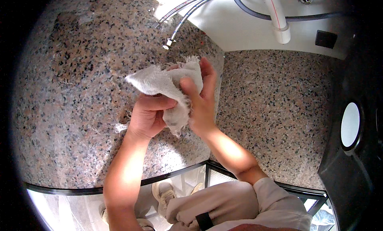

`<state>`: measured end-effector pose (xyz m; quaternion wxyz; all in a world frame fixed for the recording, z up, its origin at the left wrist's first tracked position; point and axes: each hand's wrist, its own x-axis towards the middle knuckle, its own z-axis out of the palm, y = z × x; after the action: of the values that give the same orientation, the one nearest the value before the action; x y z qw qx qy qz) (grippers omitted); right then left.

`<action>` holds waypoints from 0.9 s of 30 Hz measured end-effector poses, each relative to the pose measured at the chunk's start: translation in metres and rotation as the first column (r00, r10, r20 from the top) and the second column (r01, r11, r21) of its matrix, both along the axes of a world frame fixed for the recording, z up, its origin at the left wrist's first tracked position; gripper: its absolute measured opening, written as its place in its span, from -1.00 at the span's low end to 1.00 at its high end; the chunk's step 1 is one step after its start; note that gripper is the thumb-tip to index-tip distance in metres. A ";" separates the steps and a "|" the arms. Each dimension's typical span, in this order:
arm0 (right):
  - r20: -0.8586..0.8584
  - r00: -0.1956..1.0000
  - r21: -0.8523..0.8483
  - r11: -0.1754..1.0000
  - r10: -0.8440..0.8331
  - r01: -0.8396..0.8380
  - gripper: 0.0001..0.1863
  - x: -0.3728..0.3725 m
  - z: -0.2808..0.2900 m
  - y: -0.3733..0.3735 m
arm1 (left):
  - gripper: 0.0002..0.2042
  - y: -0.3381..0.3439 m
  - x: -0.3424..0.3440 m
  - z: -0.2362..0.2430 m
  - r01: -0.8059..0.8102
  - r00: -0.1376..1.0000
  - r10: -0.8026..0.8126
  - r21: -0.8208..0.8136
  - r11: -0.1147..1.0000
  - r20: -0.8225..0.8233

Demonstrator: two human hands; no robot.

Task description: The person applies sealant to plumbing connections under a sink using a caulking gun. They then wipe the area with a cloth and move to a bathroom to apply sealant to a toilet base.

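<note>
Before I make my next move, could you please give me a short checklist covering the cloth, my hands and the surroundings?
1. Left hand on the cloth: ok, its thumb lies over the lower part.
2. Right hand on the cloth: ok, it holds the right side.
3. Cloth spread flat: not ok, it is bunched, with frayed edges.
4. Cloth apart from the braided hose end: ok, a gap shows.
5. No stray threads: not ok, pale threads show beside the left wrist.
6. Cloth dry: cannot tell.

Your left hand (144,115) is partly hidden behind the cloth (169,82). At one o'clock, the upper edge cuts off the white pipe (276,11).
</note>
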<state>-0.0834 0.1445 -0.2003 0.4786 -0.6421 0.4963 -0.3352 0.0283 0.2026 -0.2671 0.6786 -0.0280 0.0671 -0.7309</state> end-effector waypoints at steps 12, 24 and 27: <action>-0.164 0.986 -0.300 0.950 0.034 -0.083 -0.22 -0.017 -0.008 0.000 | -0.36 -0.003 -0.009 -0.002 -0.072 0.993 0.067 0.049 0.996 0.102; -0.185 0.980 -0.206 0.973 0.069 -0.107 -0.12 -0.029 -0.020 0.010 | -0.35 -0.003 -0.008 -0.001 -0.102 0.992 0.094 0.097 0.990 0.087; -0.225 0.972 -0.159 0.982 0.069 -0.106 -0.09 -0.028 -0.021 0.016 | -0.34 -0.003 -0.006 -0.007 -0.061 0.998 0.059 0.057 0.997 0.028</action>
<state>-0.1113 0.1602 -0.2215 0.3790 -0.7348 0.4865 -0.2824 0.0220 0.1995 -0.2741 0.7015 -0.0006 0.0784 -0.7083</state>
